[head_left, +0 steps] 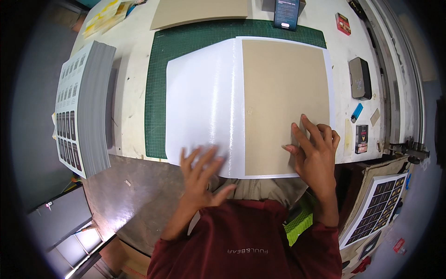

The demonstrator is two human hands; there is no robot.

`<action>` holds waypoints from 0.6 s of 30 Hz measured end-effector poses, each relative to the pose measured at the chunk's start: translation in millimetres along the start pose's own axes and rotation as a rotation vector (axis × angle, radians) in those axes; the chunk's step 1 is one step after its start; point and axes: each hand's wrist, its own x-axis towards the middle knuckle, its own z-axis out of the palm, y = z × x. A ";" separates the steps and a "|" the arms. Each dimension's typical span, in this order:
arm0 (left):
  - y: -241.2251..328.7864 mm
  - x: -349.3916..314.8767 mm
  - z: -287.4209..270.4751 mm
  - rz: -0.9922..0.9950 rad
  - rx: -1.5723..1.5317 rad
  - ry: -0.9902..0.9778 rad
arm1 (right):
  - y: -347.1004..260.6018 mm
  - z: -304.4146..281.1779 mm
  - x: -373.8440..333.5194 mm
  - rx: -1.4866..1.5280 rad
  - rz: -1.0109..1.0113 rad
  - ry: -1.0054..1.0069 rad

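A glossy white sheet [200,93] lies spread over the green cutting mat [158,93]. On its right half sits a tan cardboard panel [283,83], with a white margin showing along the top and right. My right hand [316,153] rests at the panel's lower right, its fingers apart and the fingertips on or just over the board. Over the lower edge of the sheet's left half is my left hand [202,179], fingers spread and slightly blurred; it holds nothing. Whether its fingertips touch the sheet I cannot tell.
A tall stack of printed sheets [95,111] stands at the table's left edge. Beyond the mat are more grey-brown boards [200,11] and a phone [286,14]. On the right lie a black digital clock [360,79], a blue lighter [357,112], small boxes [361,138] and a metal rail [395,93].
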 end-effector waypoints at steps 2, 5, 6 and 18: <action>-18.7 -26.5 5.5 -0.163 0.170 0.059 | -2.1 0.3 -2.3 -0.010 -0.004 0.000; -49.1 -53.7 11.7 -0.281 0.373 0.214 | -0.3 1.5 -3.2 -0.016 -0.013 0.010; -51.9 -53.7 10.9 -0.293 0.426 0.283 | 0.8 1.8 -3.3 -0.014 -0.021 0.020; 22.6 126.9 27.2 -0.086 0.592 0.193 | 38.9 -3.7 -2.6 0.244 -0.127 0.110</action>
